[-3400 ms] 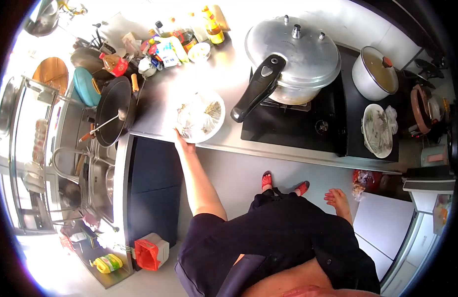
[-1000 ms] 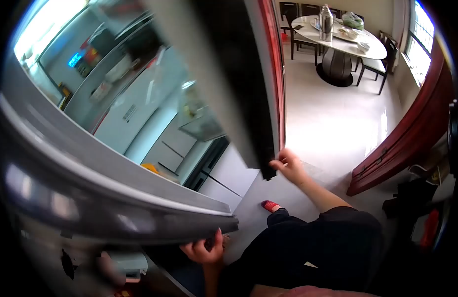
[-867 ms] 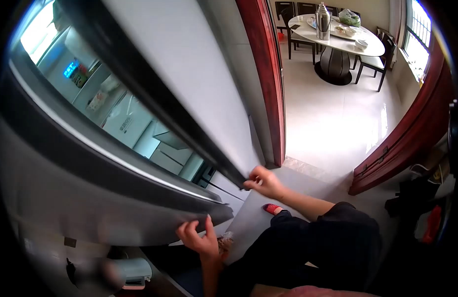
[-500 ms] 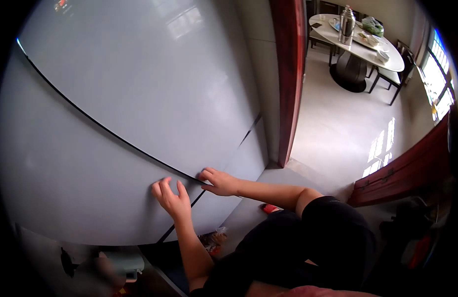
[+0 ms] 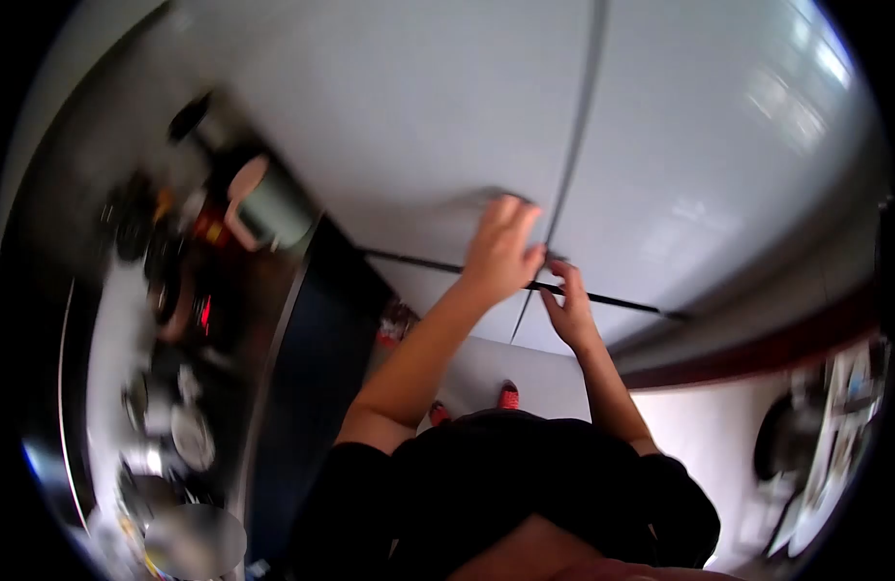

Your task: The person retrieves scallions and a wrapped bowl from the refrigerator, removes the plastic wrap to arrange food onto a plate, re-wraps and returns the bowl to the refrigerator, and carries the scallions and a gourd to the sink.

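Large glossy pale-grey doors (image 5: 418,126), which look like a refrigerator's, fill the upper middle of the head view. A long seam (image 5: 581,116) runs down between them and meets a dark cross gap (image 5: 418,260). My left hand (image 5: 500,252) is against the left door beside the seam, fingers bent and thumb apart, somewhat blurred. My right hand (image 5: 570,310) is just right of the seam, by the cross gap, its fingers bent and thumb apart. No object shows in either hand. Whether the fingertips are hooked into the gaps is hidden.
To the left, a dark-fronted counter (image 5: 317,358) carries a pale green jug-like container (image 5: 276,208) and several blurred kitchen things. Below the doors is light floor (image 5: 467,373) with red shoes (image 5: 508,395). A dark red door frame (image 5: 747,353) stands at the right.
My view has swung left, bringing the counter into sight and moving the dining table to the lower right edge. Both hands remain near where the door gaps meet; the doors look shut throughout.
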The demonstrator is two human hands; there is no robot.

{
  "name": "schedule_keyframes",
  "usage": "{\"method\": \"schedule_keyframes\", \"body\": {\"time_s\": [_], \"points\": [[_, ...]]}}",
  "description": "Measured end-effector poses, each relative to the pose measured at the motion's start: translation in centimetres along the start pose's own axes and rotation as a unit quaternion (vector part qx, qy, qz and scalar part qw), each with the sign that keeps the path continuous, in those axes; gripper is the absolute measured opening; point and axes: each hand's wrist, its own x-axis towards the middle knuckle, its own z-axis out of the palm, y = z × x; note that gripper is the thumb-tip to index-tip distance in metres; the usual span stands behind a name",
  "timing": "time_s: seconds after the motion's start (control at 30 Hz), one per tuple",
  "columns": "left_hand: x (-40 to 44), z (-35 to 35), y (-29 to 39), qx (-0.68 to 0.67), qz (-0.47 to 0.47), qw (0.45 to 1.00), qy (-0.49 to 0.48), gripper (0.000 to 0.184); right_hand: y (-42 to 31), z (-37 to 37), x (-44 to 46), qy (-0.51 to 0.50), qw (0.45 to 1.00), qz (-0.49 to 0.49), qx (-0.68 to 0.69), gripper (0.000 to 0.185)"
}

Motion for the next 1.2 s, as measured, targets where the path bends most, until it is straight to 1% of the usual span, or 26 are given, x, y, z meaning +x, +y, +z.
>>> {"method": "schedule_keyframes", "body": {"time_s": [0.03, 0.07, 0.1, 0.13, 0.17, 0.2, 0.23, 0.3, 0.33, 0.37, 0.43, 0.5, 0.57, 0.6, 0.63, 0.67, 0.7, 0.77, 0.8, 0.83, 0.9, 0.97, 1.03, 1.17, 1.2], "points": [[-1.0, 0.2, -0.1, -0.007, 0.015, 1.0, 0.003, 0.05, 0.8, 0.2, -1.0, -0.009, 0.999, 0.025, 0.027, 0.048], [-2.8, 1.5, -0.3, -0.018, 0.028, 0.999, 0.009, 0.053, 2.7, 0.2, -2.1, -0.04, 0.997, 0.052, 0.029, 0.049], [-5.4, 3.0, -0.9, -0.015, 0.005, 1.0, 0.001, 0.054, 3.4, 0.5, -2.9, -0.074, 0.992, 0.083, 0.06, 0.049], [-8.2, 3.6, -1.4, -0.048, -0.012, 0.997, -0.057, 0.052, 5.4, 1.8, -4.6, -0.079, 0.982, 0.133, 0.111, 0.047], [-10.8, 4.2, -1.2, -0.071, -0.071, 0.987, -0.129, 0.049, 5.7, 1.9, -5.5, -0.114, 0.98, 0.136, 0.091, 0.043], [-13.5, 3.4, -0.2, -0.007, -0.103, 0.966, -0.235, 0.045, 6.8, 2.3, -7.1, -0.129, 0.975, 0.144, 0.112, 0.041], [-17.8, 3.5, -0.2, 0.015, -0.134, 0.951, -0.28, 0.041, 6.0, 2.1, -8.3, -0.164, 0.971, 0.136, 0.105, 0.04], [-27.1, 3.0, 0.2, 0.054, -0.248, 0.882, -0.396, 0.044, 7.5, 2.7, -11.9, -0.214, 0.966, 0.127, 0.065, 0.037], [-32.4, 3.1, 0.3, 0.107, -0.304, 0.826, -0.463, 0.04, 7.9, 2.8, -13.6, -0.247, 0.956, 0.139, 0.07, 0.035], [-39.2, 3.1, 0.2, 0.12, -0.344, 0.828, -0.426, 0.033, 7.9, 3.0, -15.1, -0.275, 0.946, 0.154, 0.07, 0.034], [-46.5, -1.6, 3.3, 0.14, -0.487, 0.731, -0.458, 0.029, 6.7, 4.0, -16.8, -0.328, 0.933, 0.137, 0.058, 0.033], [-49.3, -7.5, 7.4, 0.091, -0.594, 0.659, -0.452, 0.035, 2.8, 5.3, -17.6, -0.36, 0.924, 0.119, 0.044, 0.031], [-53.2, -11.0, 11.2, 0.124, -0.638, 0.663, -0.371, 0.038, 0.2, 7.0, -19.0, -0.395, 0.913, 0.103, 0.01, 0.03], [-55.0, -12.6, 13.1, 0.144, -0.655, 0.663, -0.332, 0.04, -0.9, 8.0, -19.9, -0.397, 0.914, 0.074, 0.032, 0.029], [-56.3, -14.1, 15.1, 0.15, -0.668, 0.671, -0.284, 0.042, -1.3, 9.6, -20.7, -0.395, 0.917, -0.043, 0.021, 0.028], [-57.4, -15.5, 17.1, 0.155, -0.678, 0.678, -0.237, 0.045, -1.8, 11.0, -21.9, -0.411, 0.91, -0.039, 0.041, 0.028], [-58.7, -16.5, 18.8, 0.159, -0.686, 0.685, -0.19, 0.047, -4.8, 12.6, -22.6, -0.425, 0.903, -0.033, 0.059, 0.028], [-63.7, -16.3, 21.7, 0.168, -0.682, 0.709, -0.069, 0.048, -9.8, 15.4, -24.9, -0.488, 0.87, 0.011, 0.072, 0.028], [-65.8, -16.0, 23.3, 0.172, -0.677, 0.716, -0.008, 0.049, -10.9, 17.2, -26.4, -0.502, 0.859, -0.043, 0.087, 0.028], [-66.4, -16.5, 25.5, 0.16, -0.708, 0.686, -0.048, 0.048, -12.0, 19.0, -27.8, -0.514, 0.846, -0.097, 0.103, 0.028], [-66.6, -18.6, 30.0, 0.139, -0.763, 0.619, -0.127, 0.048, -16.5, 21.0, -30.3, -0.567, 0.806, -0.117, 0.123, 0.028], [-69.3, -18.3, 33.5, 0.117, -0.781, 0.607, -0.085, 0.055, -20.1, 22.7, -32.7, -0.609, 0.77, -0.148, 0.123, 0.028], [-71.9, -17.7, 36.0, 0.093, -0.825, 0.556, -0.048, 0.055, -22.7, 24.4, -34.1, -0.639, 0.738, -0.191, 0.101, 0.029], [-73.4, -18.6, 37.4, 0.067, -0.885, 0.461, -0.006, 0.054, -25.0, 28.8, -35.6, -0.677, 0.694, -0.23, 0.08, 0.028], [-73.7, -19.0, 37.1, 0.065, -0.884, 0.463, 0.001, 0.053, -26.1, 29.8, -35.9, -0.683, 0.691, -0.225, 0.079, 0.028]]}}
